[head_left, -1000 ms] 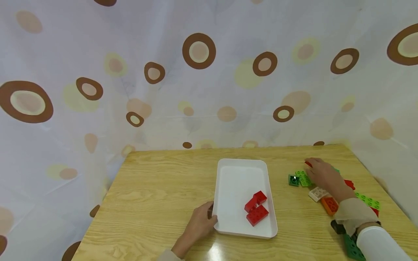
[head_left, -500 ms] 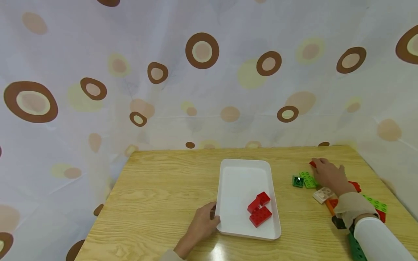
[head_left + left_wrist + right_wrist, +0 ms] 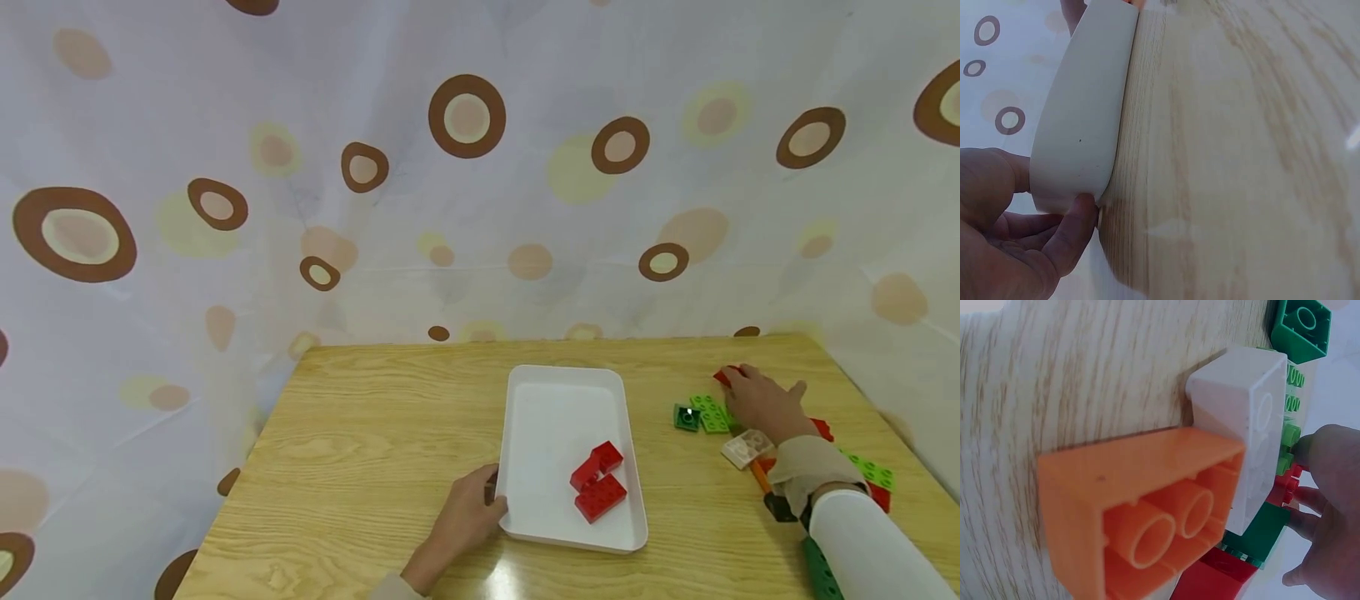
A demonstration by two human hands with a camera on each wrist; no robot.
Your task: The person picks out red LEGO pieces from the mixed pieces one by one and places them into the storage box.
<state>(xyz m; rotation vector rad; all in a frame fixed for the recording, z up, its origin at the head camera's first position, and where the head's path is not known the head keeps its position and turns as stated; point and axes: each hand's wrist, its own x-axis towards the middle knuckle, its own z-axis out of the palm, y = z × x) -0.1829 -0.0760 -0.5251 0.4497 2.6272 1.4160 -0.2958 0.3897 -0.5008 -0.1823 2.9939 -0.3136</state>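
Note:
My left hand [image 3: 467, 510] grips the near left corner of a white tray [image 3: 543, 450], thumb and fingers on either side of its wall. Inside the tray's near right part lie several red toy bricks [image 3: 600, 498]. At the far right of the table my right hand [image 3: 763, 406] pinches a red toy brick [image 3: 726, 377], partly hidden by the fingers. In the right wrist view, the red brick's studs [image 3: 1291, 485] show between thumb and fingers. Its little finger sticks out to the side. Beneath that hand is a light green brick [image 3: 708, 412].
Near the right forearm lie a dark green brick [image 3: 687, 417], a white brick [image 3: 746, 448] and an orange brick [image 3: 1141, 506]. More green [image 3: 873, 471] and red bricks [image 3: 822, 429] lie to the right, partly covered by the sleeve. A patterned curtain [image 3: 480, 208] hangs behind the wooden table [image 3: 375, 433].
The head view has shifted slightly. My right hand stays at the red brick, its little finger now spread, and the wrist covers more of the orange brick. The left hand keeps its hold.

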